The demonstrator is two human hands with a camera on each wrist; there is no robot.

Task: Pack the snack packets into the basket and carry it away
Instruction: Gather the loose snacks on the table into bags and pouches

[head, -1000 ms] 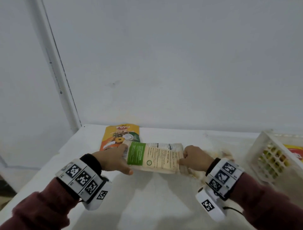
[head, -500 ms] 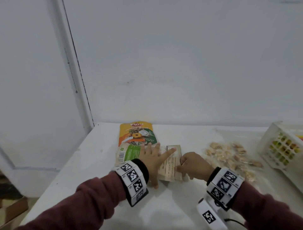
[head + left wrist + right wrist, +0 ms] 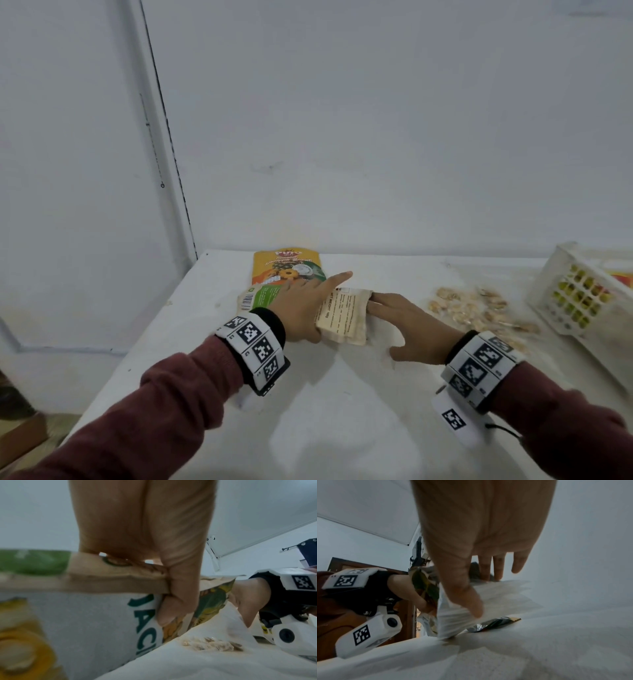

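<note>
While the left hand (image 3: 301, 308) pinches the beige-and-green snack packet (image 3: 342, 317), thumb beneath, the right hand (image 3: 407, 329), fingers extended, should support its right edge before lifting toward the white basket (image 3: 561, 291).

The beige packet (image 3: 344, 317) under the left hand (image 3: 301, 306) carried the words "NET WEIGHT" above small print too fine to read, and a barcode at its left end. The orange packet (image 3: 286, 265) beyond it showed a white brand word, blurred. From the left wrist, large green letters "ACI" stood on a white packet (image 3: 102, 626).
</note>
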